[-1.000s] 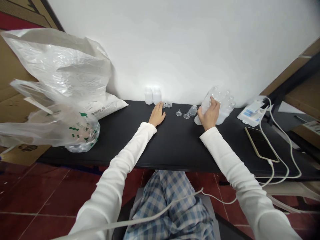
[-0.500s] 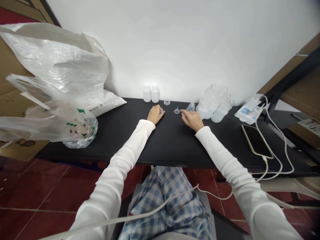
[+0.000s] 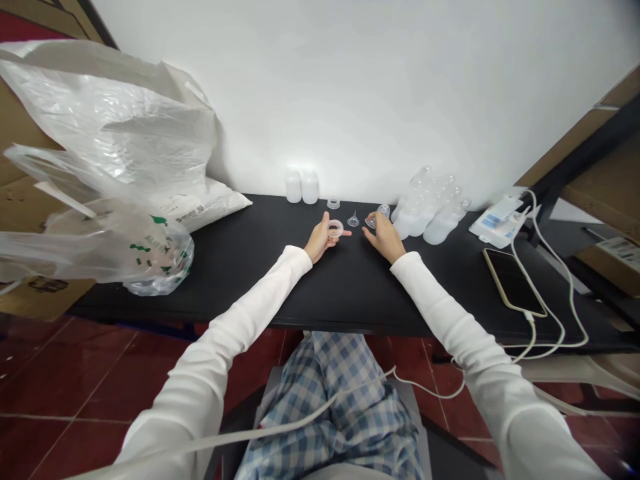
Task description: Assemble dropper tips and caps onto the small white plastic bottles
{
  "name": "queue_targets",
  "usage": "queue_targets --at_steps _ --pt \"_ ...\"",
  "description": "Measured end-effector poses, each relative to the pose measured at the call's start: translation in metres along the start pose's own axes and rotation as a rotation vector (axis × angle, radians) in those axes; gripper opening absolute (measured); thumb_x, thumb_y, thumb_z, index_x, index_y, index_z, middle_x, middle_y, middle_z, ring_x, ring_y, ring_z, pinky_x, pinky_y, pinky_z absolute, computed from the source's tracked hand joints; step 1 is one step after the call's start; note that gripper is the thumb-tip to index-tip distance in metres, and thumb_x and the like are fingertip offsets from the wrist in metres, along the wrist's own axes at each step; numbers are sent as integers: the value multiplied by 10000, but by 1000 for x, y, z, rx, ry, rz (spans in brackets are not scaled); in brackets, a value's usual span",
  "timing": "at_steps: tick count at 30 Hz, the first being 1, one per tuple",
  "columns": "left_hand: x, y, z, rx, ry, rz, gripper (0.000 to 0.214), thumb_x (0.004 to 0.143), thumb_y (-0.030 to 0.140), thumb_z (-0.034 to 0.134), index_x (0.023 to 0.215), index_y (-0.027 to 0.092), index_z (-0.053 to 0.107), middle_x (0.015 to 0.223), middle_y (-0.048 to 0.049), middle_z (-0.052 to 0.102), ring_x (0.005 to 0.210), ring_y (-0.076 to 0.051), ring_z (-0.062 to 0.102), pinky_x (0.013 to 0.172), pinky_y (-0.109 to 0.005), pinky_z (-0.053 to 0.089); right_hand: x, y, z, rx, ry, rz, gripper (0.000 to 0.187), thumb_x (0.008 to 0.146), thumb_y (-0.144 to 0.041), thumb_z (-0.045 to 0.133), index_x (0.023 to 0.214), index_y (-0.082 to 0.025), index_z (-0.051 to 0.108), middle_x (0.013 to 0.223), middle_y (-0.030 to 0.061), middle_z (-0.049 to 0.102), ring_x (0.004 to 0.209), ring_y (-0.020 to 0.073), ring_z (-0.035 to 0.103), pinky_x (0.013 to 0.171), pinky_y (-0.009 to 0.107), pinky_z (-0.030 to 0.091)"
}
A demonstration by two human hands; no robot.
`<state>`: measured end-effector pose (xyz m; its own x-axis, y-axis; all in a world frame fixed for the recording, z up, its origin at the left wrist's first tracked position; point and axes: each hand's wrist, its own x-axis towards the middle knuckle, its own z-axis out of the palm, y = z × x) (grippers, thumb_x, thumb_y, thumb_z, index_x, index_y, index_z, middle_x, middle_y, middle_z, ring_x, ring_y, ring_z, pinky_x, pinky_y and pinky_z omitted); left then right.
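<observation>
The left fingers (image 3: 325, 230) are closed around a clear, round silicone ring (image 3: 335, 229), pinching its edge against the thumb, just in front of the palm of the left hand (image 3: 318, 244). The right fingers (image 3: 374, 225) are bent in a pinch on a small transparent silicone piece (image 3: 371, 222), though it is too small and clear to make out its exact shape; it sits just beside a clear ribbed bottle part (image 3: 383, 211) on the right hand (image 3: 385, 240)'s far side. Between the hands stands a small clear funnel-shaped teat (image 3: 353, 219), and beyond it lies a second clear ring (image 3: 333, 204). Two opaque white plastic bottles (image 3: 301, 187) stand against the wall, left of that ring. To the right, a cluster of clear plastic bottles (image 3: 430, 208) lies heaped on the matte black bench (image 3: 240, 280). Further left are a white woven sack (image 3: 210, 205) and crumpled translucent plastic bags (image 3: 110, 127). Far right, a smartphone (image 3: 513, 283) lies on the bench, its white charging cable (image 3: 550, 287) trailing nearby.
</observation>
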<state>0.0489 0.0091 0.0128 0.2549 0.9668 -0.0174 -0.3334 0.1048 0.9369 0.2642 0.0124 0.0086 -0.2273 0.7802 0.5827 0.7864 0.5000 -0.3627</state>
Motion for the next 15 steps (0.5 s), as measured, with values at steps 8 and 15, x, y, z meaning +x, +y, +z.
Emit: queue_targets --at_steps 8,15 --pt "4 -3 2 -50 112 38 552 909 737 561 848 189 550 722 0 626 545 -78 584 507 -208 443 -12 -51 2 539 6 24 466 951 -659 566 1059 -230 710 786 20 588 653 161 490 664 333 470" --pt "-6 -2 11 6 -15 54 487 931 675 593 973 201 486 725 32 640 596 -98 658 569 -224 507 -9 -55 10 531 73 4 309 946 -534 652 983 -243 748 846 33 540 718 173 467 685 346 476"
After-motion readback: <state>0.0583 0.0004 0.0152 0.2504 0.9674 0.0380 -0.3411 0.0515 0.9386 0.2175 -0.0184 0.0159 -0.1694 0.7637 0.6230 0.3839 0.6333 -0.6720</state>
